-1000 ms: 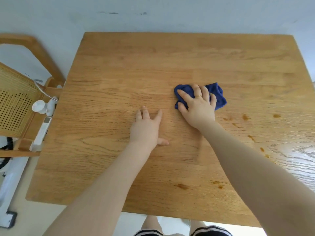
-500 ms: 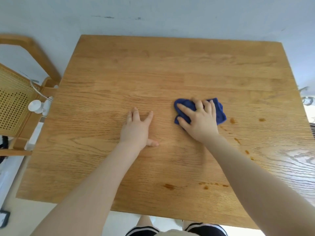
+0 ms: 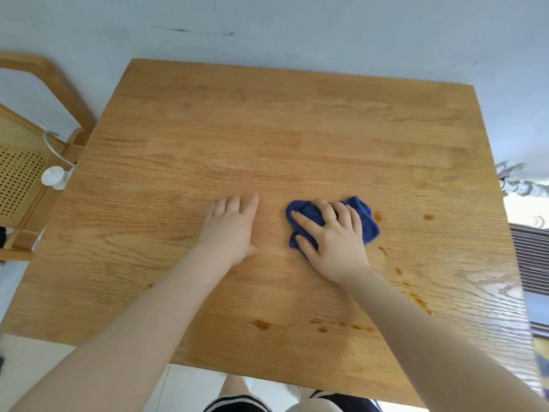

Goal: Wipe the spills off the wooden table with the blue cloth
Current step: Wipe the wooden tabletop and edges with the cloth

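cloth: blue, scrunched up, pinned flat on the table under the right hand, poking out past the fingers on the far side and to the right
right hand: palm down on the cloth, fingers spread and pressing, not really gripping it, just holding it down. there's a ring on one finger
left hand: flat on the bare wood just left of the cloth, fingers mostly together, holding nothing, not touching the cloth
table: light wood, everything beyond both hands looks clean and dry
spills: brown drops. one sits right beside the cloth's right edge, another spot further right of that
more drops: a trail running right of the right wrist and along the forearm toward the near right corner
near edge stains: a blotch between the two forearms, closer to me than either hand, plus a dotted line of small ones going right from it
chair: cane back, off to the left of the left hand, past the table edge
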{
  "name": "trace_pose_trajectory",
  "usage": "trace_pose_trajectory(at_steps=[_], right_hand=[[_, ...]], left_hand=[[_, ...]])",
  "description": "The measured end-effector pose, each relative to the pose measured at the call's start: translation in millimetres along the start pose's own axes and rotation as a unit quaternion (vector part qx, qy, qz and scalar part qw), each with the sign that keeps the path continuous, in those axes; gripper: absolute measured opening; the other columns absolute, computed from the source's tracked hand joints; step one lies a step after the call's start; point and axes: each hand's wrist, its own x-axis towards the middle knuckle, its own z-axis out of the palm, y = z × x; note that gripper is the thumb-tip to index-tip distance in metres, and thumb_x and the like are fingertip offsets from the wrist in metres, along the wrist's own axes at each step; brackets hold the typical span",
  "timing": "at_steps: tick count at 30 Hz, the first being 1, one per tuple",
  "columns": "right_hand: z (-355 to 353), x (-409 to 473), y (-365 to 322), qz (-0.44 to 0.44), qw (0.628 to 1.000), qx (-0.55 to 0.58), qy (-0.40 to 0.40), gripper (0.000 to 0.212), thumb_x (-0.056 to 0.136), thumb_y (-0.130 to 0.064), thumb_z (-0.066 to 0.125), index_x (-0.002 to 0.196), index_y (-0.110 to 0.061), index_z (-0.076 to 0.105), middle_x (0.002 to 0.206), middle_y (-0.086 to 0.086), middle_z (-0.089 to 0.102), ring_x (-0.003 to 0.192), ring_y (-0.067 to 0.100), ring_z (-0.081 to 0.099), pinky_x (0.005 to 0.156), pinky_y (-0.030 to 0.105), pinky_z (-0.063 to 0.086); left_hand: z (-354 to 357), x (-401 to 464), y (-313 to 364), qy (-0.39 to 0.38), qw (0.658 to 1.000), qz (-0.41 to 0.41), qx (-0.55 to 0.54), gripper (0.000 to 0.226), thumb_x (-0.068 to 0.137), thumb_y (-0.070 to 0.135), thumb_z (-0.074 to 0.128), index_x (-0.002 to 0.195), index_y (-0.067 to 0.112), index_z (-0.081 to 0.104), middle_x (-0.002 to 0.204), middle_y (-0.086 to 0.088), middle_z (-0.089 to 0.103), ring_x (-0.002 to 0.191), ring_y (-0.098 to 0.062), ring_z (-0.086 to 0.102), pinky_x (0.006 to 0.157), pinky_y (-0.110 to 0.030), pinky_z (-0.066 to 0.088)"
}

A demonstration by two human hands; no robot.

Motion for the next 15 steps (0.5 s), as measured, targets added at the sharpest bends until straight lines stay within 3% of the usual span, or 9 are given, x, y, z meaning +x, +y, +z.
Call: trace_pose_trajectory(at_steps=[2,6,10,15], right_hand=[[-0.7,28.4,14.0,0.039,0.999,-0.001,0.018,0.047,0.085,-0.05,0.035,0.122,-0.033,0.058,0.132,0.012,0.051,0.116,0.041,0.044,0.103,0.054,0.027],[-7.7,74.2,38.8,0.093,0.995,-0.018,-0.021,0.045,0.091,-0.049,0.039,0.133,-0.035,0.046,0.147,0.01,0.032,0.13,0.037,0.027,0.11,0.049,0.012],[-7.8,37.6,37.2,0.065,0.997,-0.034,0.0,0.049,0.086,-0.048,0.036,0.126,-0.026,0.054,0.136,0.018,0.045,0.12,0.043,0.04,0.106,0.056,0.024],[-11.1,-42.2,29.5,0.024,1.0,-0.014,-0.014,0.046,0.084,-0.047,0.04,0.124,-0.03,0.055,0.129,0.015,0.052,0.112,0.041,0.048,0.103,0.056,0.031]], left_hand=[[2.4,-2.4,12.1,-0.007,0.999,0.033,-0.023,0.092,0.086,0.042,0.06,0.149,0.027,-0.004,0.158,-0.003,-0.005,0.144,-0.03,0.004,0.116,-0.041,0.011],[9.9,-8.5,35.5,0.0,0.993,0.076,-0.093,0.094,0.082,0.048,0.062,0.15,0.025,0.002,0.156,0.01,-0.017,0.144,-0.024,0.003,0.115,-0.038,0.017],[15.0,-6.6,52.1,-0.018,0.996,0.045,-0.072,0.103,0.075,0.059,0.063,0.149,0.022,0.001,0.157,0.003,-0.014,0.144,-0.023,-0.001,0.116,-0.038,0.017],[6.8,-0.4,62.1,-0.04,0.999,0.032,0.005,0.111,0.069,0.065,0.064,0.149,0.026,-0.004,0.158,-0.006,-0.008,0.144,-0.028,0.002,0.115,-0.04,0.021]])
